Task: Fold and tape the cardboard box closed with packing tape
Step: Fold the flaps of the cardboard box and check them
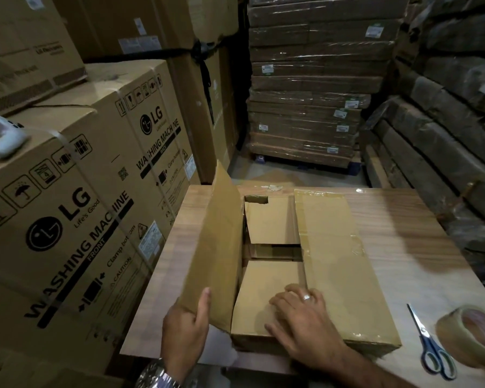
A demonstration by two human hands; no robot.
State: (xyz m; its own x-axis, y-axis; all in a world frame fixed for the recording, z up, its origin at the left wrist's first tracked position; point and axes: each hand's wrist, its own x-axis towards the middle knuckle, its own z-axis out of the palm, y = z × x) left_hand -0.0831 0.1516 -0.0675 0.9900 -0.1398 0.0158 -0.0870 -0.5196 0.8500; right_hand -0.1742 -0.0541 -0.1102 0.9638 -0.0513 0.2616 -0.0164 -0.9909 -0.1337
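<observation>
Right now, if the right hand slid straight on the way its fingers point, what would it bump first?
The right hand would probably bump the raised left flap, held up by the left hand.

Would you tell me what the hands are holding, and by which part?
The left hand grips the brown cardboard box's upright left flap at its near edge; the right hand only presses the near flap flat.

- On the nearer carton [67, 219] I read "LG Life's Good", "WASHING MACHINE", "FRONT", "Clamp bottom" and "CAUTION".
- Its stacking symbol [45, 175] shows a "4".
- The farther carton [157, 141] reads "LG", "WASHING MACHINE", "BACK".
- I can't make out the white labels [373, 31] on the wrapped stack.
</observation>
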